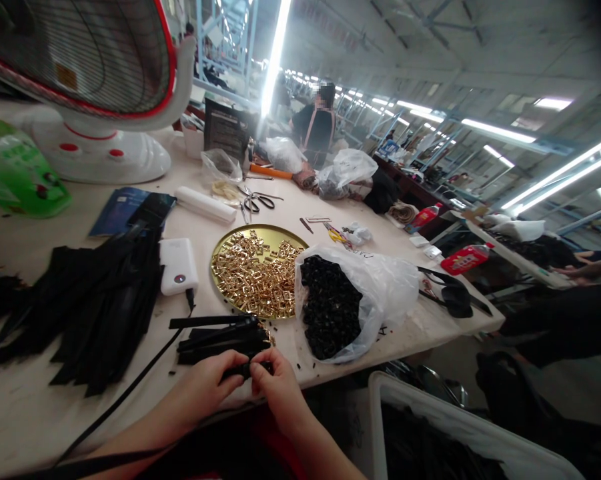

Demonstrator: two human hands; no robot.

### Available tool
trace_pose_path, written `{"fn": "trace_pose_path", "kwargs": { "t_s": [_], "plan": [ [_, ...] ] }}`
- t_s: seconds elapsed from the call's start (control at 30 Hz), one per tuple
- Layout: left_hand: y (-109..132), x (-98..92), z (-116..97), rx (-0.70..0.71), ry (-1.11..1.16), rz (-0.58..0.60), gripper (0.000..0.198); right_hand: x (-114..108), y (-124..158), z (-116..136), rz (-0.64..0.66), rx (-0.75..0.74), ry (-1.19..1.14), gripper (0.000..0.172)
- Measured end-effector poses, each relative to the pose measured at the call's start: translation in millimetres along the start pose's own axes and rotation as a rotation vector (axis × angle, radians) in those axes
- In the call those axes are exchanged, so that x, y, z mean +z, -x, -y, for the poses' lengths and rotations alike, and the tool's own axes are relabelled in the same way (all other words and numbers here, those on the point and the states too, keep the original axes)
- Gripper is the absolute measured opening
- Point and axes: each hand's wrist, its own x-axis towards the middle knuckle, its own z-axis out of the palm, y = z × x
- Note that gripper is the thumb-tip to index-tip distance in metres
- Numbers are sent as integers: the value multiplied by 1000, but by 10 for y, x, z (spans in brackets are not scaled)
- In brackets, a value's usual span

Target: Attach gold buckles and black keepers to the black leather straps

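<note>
- Head view: the left hand (207, 387) and right hand (279, 387) meet at the near edge of the tabletop (40, 400), with their fingertips touching.
- Both hands pinch the end of a black strap (245, 369). The fingers cover most of it, so its shape and any fitting on it cannot be made out.
- Just beyond the hands lies a small stack of black straps (220, 337). How many it holds cannot be told.
- Behind the stack, toward the middle of the tabletop, sits a round gold tray (267, 231) heaped with gold buckles (255, 273).
- A plastic bag (380, 287) overlaps the tray's right side, its mouth open on small black pieces (330, 310) too small to identify.
- A white power bank (179, 265) lies left of the tray. Its black cable (130, 390) runs toward the near edge and leaves the picture at the bottom.
- A larger pile of black strips (95, 307) spreads toward the left edge, cut off there.
- At the far left corner stands a fan (95, 87), its top out of frame.
- Beyond the far edge stands another person (317, 127), blurred.
</note>
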Motion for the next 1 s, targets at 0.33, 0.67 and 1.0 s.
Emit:
{"fn": "trace_pose_path", "kwargs": {
  "t_s": [0.33, 0.67, 1.0],
  "plan": [
    [17, -144, 75, -42, 114, 83, 22, -113, -9, 63, 124, -50, 47, 18],
    [36, -71, -61, -36, -11, 32, 22, -118, 60, 3, 142, -177, 206, 6],
    [56, -118, -67, 25, -43, -29, 29, -101, -15, 100, 176, -156, 132, 9]
  ]
}}
